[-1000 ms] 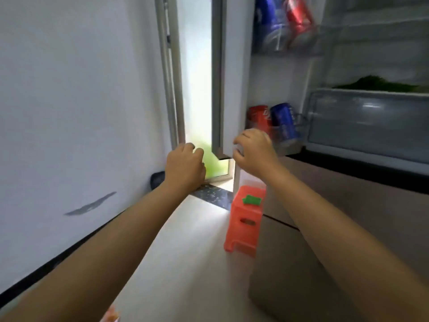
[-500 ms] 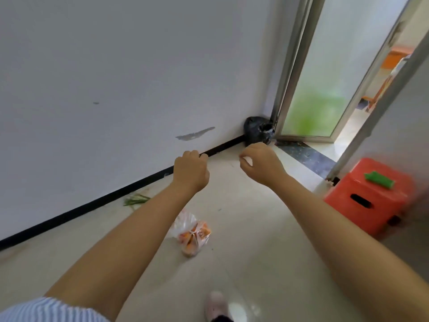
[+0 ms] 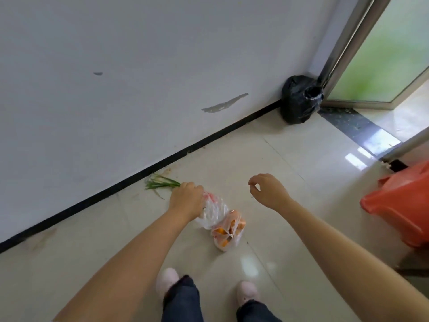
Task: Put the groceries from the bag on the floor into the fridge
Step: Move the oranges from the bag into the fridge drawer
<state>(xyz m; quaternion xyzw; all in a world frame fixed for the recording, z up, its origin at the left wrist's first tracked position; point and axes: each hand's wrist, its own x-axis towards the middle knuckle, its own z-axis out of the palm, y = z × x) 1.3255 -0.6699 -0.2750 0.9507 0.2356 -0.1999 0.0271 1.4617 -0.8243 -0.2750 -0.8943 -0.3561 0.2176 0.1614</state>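
Head view, left to right: green onions (image 3: 161, 182) at 10 o'clock by wall; left hand (image 3: 185, 199) closed on top of bag (image 3: 221, 223) at 6 o'clock; right hand (image 3: 267, 190) loosely curled, empty. Advice: gather both handles, lift straight, support bottom. Bag thin, crinkly, translucent plastic; round orange fruit inside. Orange stool (image 3: 401, 205) at 3 o'clock.

Home interior, looks like a hallway or kitchen edge. Glossy cream floor tiles (image 3: 290, 173), white painted wall (image 3: 116, 77) with scuffs and a black skirting strip (image 3: 162, 161) along its base. Frosted glass sliding door (image 3: 383, 54) in a metal frame at the far right corner, dark stone threshold (image 3: 352, 124) under it. Tied black rubbish bag (image 3: 298, 101) in that corner. Orange plastic stool (image 3: 401, 205) at the right edge. Clear grocery bag (image 3: 222, 219) on the floor, green stalks (image 3: 160, 182) loose by the skirting.
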